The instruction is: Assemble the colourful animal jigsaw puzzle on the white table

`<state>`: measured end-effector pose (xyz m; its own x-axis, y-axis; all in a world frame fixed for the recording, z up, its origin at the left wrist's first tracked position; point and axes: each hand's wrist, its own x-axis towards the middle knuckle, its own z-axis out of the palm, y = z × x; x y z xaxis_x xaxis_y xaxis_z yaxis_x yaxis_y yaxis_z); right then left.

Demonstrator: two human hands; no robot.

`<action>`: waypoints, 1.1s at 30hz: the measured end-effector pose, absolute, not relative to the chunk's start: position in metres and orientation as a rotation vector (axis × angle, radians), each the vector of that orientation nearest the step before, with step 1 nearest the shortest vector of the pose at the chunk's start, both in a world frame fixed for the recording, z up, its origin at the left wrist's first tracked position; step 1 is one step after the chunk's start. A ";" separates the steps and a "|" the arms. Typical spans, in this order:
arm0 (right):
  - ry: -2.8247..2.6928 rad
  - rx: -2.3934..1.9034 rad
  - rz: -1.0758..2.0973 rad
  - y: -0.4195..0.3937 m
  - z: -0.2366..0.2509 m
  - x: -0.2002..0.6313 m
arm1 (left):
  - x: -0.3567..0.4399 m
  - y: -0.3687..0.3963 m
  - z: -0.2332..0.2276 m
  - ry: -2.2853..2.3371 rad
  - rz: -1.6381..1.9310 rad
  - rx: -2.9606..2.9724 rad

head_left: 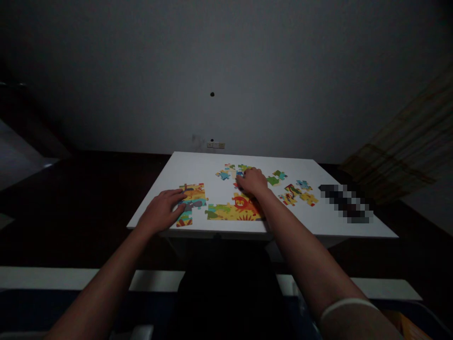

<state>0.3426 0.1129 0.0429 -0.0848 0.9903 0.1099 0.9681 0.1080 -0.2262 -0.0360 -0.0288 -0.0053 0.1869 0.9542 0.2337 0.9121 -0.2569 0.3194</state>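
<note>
My left hand (162,210) lies with its fingers stretched out and apart on a joined jigsaw section (194,191) in yellow, blue and grey at the table's left. To the right of it is a second joined section (221,212), yellow with a red lion face; my right forearm covers its right end. Beyond the lion, my right hand (254,181) has its fingers curled down on a puzzle piece (239,174), mostly hidden beneath them. Close by lie a light blue piece (223,175) and several other loose pieces.
The white table (198,165) stands before a grey wall with a socket strip (215,145). More loose pieces (308,198) lie at the right, near a blurred dark object (347,203). A curtain (396,151) hangs at far right.
</note>
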 end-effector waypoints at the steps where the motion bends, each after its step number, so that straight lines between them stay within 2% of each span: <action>1: -2.134 -1.967 0.141 0.116 0.041 0.340 | -0.036 -0.029 -0.005 1.846 0.594 2.334; 7: -2.097 -2.008 0.101 0.126 0.028 0.329 | -0.036 -0.031 -0.008 1.841 0.588 2.350; 23: -2.123 -1.964 0.284 0.146 0.026 0.335 | -0.036 -0.035 -0.006 1.813 0.583 2.286; 29: -2.470 -1.475 0.256 0.167 0.031 0.348 | -0.039 -0.035 -0.003 1.818 0.516 2.260; 33: -2.513 -1.245 0.217 0.174 0.028 0.368 | -0.045 -0.029 -0.004 1.817 0.442 2.257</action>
<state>0.3684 0.1735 0.0278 -0.5652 0.7945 0.2220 0.7448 0.6071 -0.2768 -0.0448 -0.0294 -0.0037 0.1952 0.9756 0.1002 0.9127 -0.2181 0.3456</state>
